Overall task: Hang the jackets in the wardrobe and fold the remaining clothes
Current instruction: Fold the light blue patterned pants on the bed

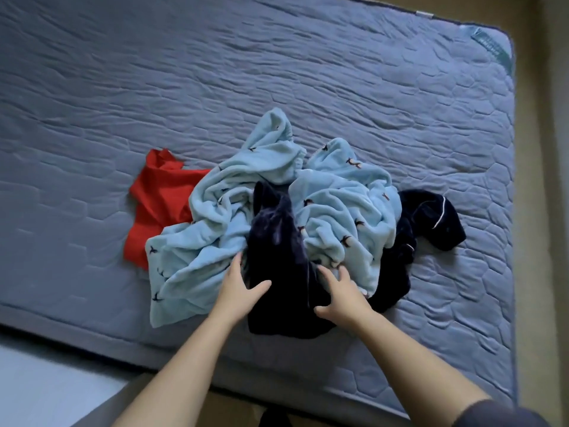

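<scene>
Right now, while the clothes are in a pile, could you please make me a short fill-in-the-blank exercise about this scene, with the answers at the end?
1. The red garment lies partly ____ the light blue fleece.
2. The left hand and the right hand both reach for the dark garment in the ____ of the pile.
3. The dark piece on the right side has thin ____ piping.
Missing words: under; middle; white.

Both bare forearms reach forward, a little apart. The left hand (238,283) lies palm down with straight fingers, its thumb spread toward the right hand (340,292), whose fingers are spread and slightly bent, thumb pointing left.
</scene>
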Motion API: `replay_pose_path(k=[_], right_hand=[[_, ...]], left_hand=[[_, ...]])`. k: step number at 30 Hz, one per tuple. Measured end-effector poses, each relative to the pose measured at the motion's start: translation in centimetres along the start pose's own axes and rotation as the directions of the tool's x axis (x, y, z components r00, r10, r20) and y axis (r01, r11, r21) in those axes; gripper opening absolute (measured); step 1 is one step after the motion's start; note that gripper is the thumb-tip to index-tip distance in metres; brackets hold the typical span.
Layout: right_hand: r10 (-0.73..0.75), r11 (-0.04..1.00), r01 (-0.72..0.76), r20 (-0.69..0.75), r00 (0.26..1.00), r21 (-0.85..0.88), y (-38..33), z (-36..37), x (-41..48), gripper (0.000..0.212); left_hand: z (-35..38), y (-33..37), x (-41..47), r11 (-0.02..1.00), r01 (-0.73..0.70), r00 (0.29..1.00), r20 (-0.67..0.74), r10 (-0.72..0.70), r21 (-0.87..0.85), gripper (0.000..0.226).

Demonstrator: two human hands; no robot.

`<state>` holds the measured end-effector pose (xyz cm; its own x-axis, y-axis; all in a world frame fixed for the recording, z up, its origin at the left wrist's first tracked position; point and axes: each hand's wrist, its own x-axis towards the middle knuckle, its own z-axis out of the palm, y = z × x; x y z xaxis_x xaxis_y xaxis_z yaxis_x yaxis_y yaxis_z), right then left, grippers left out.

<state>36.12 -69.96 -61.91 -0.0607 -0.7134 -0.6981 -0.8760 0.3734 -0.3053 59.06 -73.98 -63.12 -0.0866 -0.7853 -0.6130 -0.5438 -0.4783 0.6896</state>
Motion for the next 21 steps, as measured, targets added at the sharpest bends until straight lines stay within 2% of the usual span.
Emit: replay_pose_path(k=[2, 4, 6, 8, 10, 12, 14, 16, 18, 19, 21], right_hand=[[0.027, 0.998, -0.027, -0.004, 1.0, -0.065, 0.2, 0.8, 1.0, 0.076], [0.045, 0.995, -0.048, -0.042, 0.998, -0.082, 0.5, 1.5, 1.6, 0.059], [0.049, 0.999, -0.051, -0.113, 0.992, -0.017, 0.8, 1.7, 1.8, 0.032], [0.065, 0.994, -0.05, -0.151, 0.986, 0.098, 1.3, 1.6, 1.4, 0.017], [0.054, 0.988, -0.025, -0.181, 0.982, 0.155, 2.1, 1.8, 0.4, 0.014], [0.018, 0.988, 0.016, -0.213, 0.977, 0.154, 2.8, 2.1, -0.9, 0.012], [0.02, 0.97, 0.038, -0.233, 0.972, 0.241, 3.2, 2.4, -2.6, 0.008], [0.072, 0.92, 0.035, -0.255, 0.964, 0.39, 3.5, 2.1, -4.1, 0.009], [0.114, 0.883, 0.019, -0.254, 0.961, 0.468, 4.3, 1.3, -5.8, 0.006], [0.079, 0.891, 0.03, -0.22, 0.972, 0.454, 4.8, 0.9, -6.7, 0.015], [-0.1, 0.948, 0.123, -0.092, 0.991, 0.293, 6.0, 0.6, -8.4, 0.058]], left_hand=[[0.8, 0.4, 1.9, 0.995, -0.035, 0.999, -0.01, 0.035, -0.092, 0.093], [1.9, 1.0, 3.4, 0.987, -0.046, 0.999, -0.023, 0.043, -0.155, 0.078], [3.0, 1.6, 4.0, 0.987, 0.004, 1.0, 0.016, -0.001, -0.162, 0.052], [4.0, 2.0, 3.5, 0.975, 0.09, 0.994, 0.078, -0.076, -0.204, 0.037], [4.7, 2.1, 2.0, 0.919, 0.211, 0.976, 0.126, -0.179, -0.333, 0.034], [4.9, 2.3, 0.0, 0.816, 0.336, 0.942, 0.172, -0.289, -0.471, 0.035], [4.9, 2.6, -2.0, 0.731, 0.388, 0.92, 0.187, -0.345, -0.562, 0.039], [4.7, 3.2, -3.8, 0.679, 0.374, 0.921, 0.166, -0.354, -0.632, 0.038], [4.3, 4.4, -5.6, 0.685, 0.338, 0.934, 0.141, -0.329, -0.645, 0.034], [4.3, 5.3, -6.6, 0.707, 0.309, 0.946, 0.125, -0.3, -0.636, 0.031], [4.9, 7.5, -8.7, 0.756, 0.234, 0.97, 0.1, -0.22, -0.611, 0.021]])
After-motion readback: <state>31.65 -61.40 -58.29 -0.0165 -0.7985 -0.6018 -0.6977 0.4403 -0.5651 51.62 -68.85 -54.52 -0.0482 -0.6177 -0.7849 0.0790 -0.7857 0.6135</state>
